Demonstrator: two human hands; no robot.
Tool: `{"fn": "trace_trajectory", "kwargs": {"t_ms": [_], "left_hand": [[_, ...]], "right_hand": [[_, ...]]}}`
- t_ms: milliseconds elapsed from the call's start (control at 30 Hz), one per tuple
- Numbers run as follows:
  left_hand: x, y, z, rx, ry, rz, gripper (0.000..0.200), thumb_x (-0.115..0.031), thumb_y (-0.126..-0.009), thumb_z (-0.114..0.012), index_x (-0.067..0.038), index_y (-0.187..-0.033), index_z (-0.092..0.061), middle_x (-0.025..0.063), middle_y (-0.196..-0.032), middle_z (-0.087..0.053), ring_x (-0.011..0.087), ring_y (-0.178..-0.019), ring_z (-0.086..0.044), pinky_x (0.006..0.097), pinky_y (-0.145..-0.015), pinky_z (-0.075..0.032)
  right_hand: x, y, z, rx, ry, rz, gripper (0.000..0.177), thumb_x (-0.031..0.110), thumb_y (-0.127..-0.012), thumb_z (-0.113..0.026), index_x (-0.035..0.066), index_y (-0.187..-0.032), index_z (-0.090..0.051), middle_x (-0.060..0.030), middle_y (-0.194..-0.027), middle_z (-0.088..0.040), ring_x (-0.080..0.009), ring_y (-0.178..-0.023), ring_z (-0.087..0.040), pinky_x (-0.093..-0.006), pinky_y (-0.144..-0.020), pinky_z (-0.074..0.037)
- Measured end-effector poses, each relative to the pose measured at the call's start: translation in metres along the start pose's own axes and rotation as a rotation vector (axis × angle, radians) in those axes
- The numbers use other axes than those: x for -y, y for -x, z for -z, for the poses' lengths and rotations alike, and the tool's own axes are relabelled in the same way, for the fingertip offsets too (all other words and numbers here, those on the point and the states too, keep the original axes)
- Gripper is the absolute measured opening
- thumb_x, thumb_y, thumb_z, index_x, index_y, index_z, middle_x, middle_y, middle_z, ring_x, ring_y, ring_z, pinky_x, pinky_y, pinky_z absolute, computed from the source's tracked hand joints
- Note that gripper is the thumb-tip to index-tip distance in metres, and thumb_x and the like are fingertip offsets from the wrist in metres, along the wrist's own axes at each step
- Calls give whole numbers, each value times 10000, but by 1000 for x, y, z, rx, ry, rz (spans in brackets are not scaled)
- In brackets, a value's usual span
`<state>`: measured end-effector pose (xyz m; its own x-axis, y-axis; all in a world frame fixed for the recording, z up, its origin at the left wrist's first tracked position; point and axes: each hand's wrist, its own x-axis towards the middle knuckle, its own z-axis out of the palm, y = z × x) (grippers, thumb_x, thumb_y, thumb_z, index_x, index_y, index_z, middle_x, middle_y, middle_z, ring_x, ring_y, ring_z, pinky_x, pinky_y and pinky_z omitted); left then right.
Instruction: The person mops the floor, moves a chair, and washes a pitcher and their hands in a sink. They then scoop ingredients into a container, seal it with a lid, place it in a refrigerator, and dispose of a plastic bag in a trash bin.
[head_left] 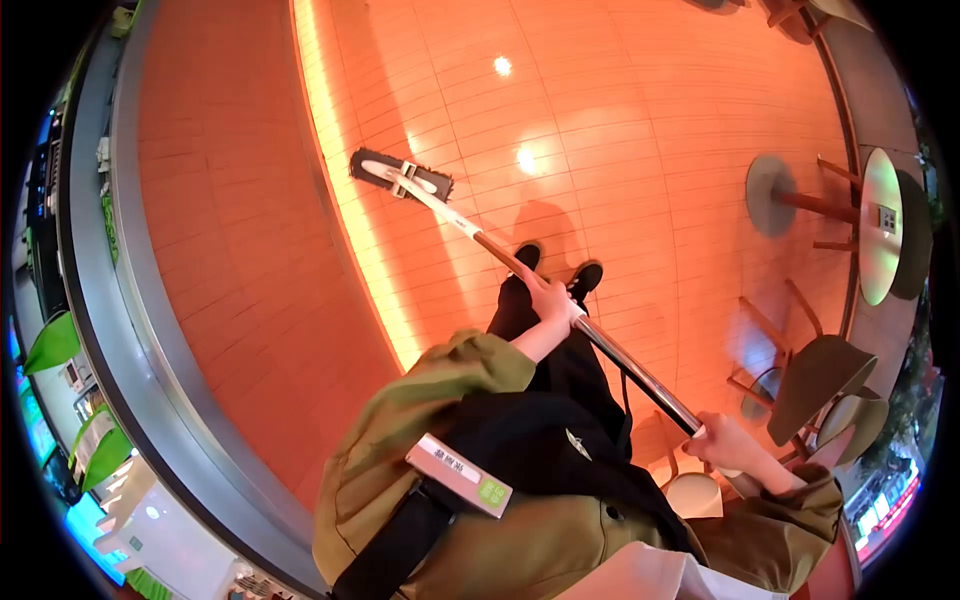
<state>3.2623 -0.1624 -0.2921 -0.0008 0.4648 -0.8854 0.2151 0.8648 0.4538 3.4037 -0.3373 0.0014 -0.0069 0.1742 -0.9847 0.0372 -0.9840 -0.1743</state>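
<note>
Your left hand (548,303) is nearer the mop head (403,178), which rests flat on the tiled floor (600,120) ahead of that hand and off to its left, beyond your shoes (586,279). The mop pole (640,376) slants from near right to far left, and the head's long side runs roughly the same way, turned a little more crosswise. Your left fingers wrap the pole partway along; your right hand (716,444) is curled round it near its upper end, closer to your body and right of your left hand. The head sits just beside the bright strip of light (345,210) on your left
</note>
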Motion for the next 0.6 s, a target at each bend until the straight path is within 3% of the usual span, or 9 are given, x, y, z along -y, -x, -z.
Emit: {"fn": "trace_trajectory", "kwargs": {"t_ms": [33,100,167,300,367,433,533,567,600], "left_hand": [[-9,21,-1,-41,-110,1,687,6,-722,-424,-247,-1311,-173,144,-879,-521,219,-617,-539,328,-524,-453],[47,8,-2,-93,-490,-158,604,-37,-702,-454,-213,-1258,-299,173,-927,-510,284,-795,-532,364,-701,-432],[27,70,-14,15,-667,-199,516,-68,-682,-478,-175,-1178,-388,191,-976,-491,321,-933,-469,369,-816,-369],[36,151,-34,315,-820,-85,338,-70,-701,-482,-181,-1020,-472,165,-1034,-404,301,-865,-476,376,-734,-402],[71,154,-46,499,-819,-135,294,-76,-701,-487,-176,-978,-477,150,-1004,-423,295,-844,-484,381,-705,-408],[110,146,-62,687,-870,-201,253,-79,-701,-492,-165,-939,-478,130,-968,-447,291,-822,-490,381,-688,-412],[121,127,-151,824,-1133,-275,205,-91,-703,-494,-134,-903,-477,89,-914,-488,295,-817,-498,390,-682,-410],[125,112,-183,896,-1090,-350,166,-164,-729,-508,-95,-877,-479,133,-995,-456,321,-849,-495,404,-694,-412],[114,103,-203,879,-1074,-601,248,-233,-748,-501,-94,-954,-493,192,-1130,-331,354,-889,-477,421,-755,-388]], "right_hand": [[-6,2,-6,-23,61,26,280,102,-649,-584,-54,-859,-484,-108,-533,-535,-164,-417,-537,-285,-391,-424],[-20,24,-19,-58,7,-46,263,112,-631,-604,-48,-815,-507,-119,-551,-555,-173,-421,-547,-282,-403,-431],[-31,66,-35,-107,-79,-211,224,108,-636,-606,-44,-775,-518,-116,-554,-561,-171,-430,-553,-280,-407,-432],[-60,136,-112,-279,-482,-386,198,77,-640,-624,-58,-740,-519,-49,-510,-514,-114,-387,-490,-242,-372,-408],[-70,147,-155,-337,-626,-412,170,76,-653,-613,-44,-732,-521,-45,-506,-508,-113,-391,-494,-241,-362,-402],[-58,137,-172,-375,-759,-438,162,97,-684,-602,-22,-762,-526,-40,-507,-499,-111,-388,-487,-245,-351,-401],[-73,86,-158,-396,-999,-390,174,145,-720,-590,4,-780,-507,-35,-531,-478,-107,-403,-474,-246,-345,-394],[-69,64,-138,-390,-1144,-350,188,169,-734,-585,16,-788,-492,-32,-544,-467,-106,-411,-467,-245,-342,-390],[-65,37,-128,-435,-1182,-222,211,199,-747,-572,40,-820,-453,-19,-562,-440,-106,-416,-448,-242,-340,-383]]}}
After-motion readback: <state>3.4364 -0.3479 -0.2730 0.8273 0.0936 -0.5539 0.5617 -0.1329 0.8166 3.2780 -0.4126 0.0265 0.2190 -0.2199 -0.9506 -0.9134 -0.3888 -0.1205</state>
